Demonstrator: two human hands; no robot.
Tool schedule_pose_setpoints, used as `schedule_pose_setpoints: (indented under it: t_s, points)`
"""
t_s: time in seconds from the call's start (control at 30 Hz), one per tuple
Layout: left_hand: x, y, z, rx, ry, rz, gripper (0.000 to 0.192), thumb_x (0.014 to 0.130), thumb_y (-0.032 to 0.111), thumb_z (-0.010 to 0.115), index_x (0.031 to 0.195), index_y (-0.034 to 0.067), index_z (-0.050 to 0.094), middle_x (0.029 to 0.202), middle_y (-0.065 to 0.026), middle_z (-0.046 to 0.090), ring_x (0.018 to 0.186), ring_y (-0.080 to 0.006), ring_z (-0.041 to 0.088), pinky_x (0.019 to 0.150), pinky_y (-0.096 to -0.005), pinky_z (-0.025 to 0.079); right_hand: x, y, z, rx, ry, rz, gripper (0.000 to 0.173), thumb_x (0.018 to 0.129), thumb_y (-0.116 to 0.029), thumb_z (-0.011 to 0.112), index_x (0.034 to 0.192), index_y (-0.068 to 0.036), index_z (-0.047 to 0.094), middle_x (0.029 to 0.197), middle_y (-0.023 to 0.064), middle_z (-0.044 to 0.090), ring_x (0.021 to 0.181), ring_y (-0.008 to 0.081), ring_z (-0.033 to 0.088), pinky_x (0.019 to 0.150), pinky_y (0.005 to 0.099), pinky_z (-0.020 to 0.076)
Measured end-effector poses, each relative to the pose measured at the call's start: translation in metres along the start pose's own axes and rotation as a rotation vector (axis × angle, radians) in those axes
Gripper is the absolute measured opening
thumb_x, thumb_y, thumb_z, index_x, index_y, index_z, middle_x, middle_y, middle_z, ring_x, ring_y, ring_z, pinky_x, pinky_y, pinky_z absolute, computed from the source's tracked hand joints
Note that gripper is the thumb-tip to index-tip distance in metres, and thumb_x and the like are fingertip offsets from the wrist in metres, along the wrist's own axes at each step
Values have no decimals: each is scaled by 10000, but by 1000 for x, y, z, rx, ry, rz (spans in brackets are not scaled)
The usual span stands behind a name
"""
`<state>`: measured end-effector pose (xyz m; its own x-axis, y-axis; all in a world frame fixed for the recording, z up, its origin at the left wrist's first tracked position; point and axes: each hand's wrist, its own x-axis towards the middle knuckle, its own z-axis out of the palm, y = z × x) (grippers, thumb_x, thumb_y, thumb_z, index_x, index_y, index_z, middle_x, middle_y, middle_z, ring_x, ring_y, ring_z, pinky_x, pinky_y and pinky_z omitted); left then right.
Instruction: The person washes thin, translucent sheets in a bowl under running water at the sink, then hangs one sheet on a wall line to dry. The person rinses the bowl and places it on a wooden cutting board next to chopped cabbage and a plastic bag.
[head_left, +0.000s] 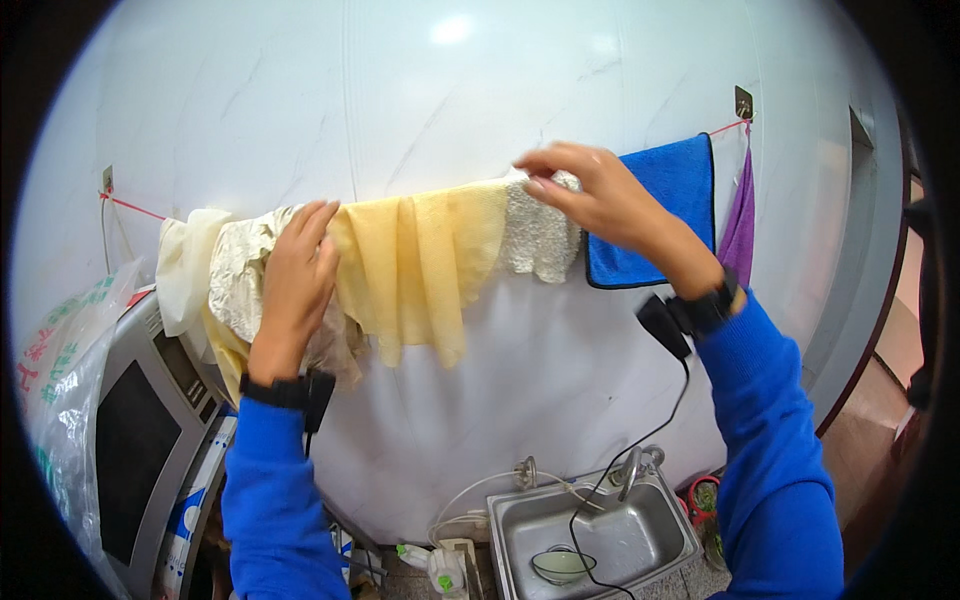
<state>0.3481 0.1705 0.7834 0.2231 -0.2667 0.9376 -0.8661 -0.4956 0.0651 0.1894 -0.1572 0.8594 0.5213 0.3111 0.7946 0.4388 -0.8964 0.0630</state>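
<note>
A pale yellow cloth (420, 262) hangs in folds over a red line strung along the wall. At its left end my left hand (298, 270) touches the top edge, beside a crumpled cream cloth (238, 277); whether the fingers grip is unclear. My right hand (585, 187) is raised in front of a grey textured cloth (541, 232), thumb and fingers apart, with nothing seen between them. To its right hang a blue towel with black edging (675, 180) and a purple cloth (741, 217).
Below is a stainless steel sink (517, 540) with a bowl (562, 562) in it and a faucet (631, 476). A microwave oven (139, 450) and a printed plastic bag (71, 375) stand at left. A black cable (645, 439) dangles from the right wrist device.
</note>
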Motion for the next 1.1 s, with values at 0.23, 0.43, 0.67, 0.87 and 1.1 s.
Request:
schedule_pose_setpoints:
  t_s: [0.23,0.43,0.67,0.87,1.1]
  points:
    - [-135,32,-21,-213,5,-284,396,1014,85,482,1359,-56,617,1386,-198,636,1337,-326,575,1172,-407,389,-244,15,-61,572,-565,419,294,999,-230,715,1212,-27,732,1114,110,757,1014,210,706,914,349,553]
    - [-317,71,-7,-472,-92,-943,365,997,57,596,1337,-74,619,1270,-126,696,1177,-229,656,1060,-360,489,-507,10,5,-72,-1386,772,340,980,-366,658,1117,-71,756,996,115,784,969,290,744,853,447,564]
    - [-454,200,-45,-312,-187,-1221,238,1001,167,725,1172,3,738,1120,-82,744,1014,-164,663,924,-319,528,-624,6,-21,595,-996,732,389,943,-223,637,1309,-111,708,1004,127,781,921,329,741,807,465,567]
    - [-488,297,-17,-169,-357,-1092,258,982,155,684,836,-49,746,963,-158,718,935,-249,675,848,-364,529,-590,-8,-83,593,-612,738,467,913,7,560,1348,-110,680,1089,170,748,812,366,720,742,418,575]
    - [-473,443,31,-231,-668,-949,353,997,308,687,1174,6,728,1305,-237,659,1164,-420,647,1006,-445,512,-607,24,-121,1457,-657,894,405,1011,-97,627,1403,6,618,1334,110,706,743,139,693,720,296,572]
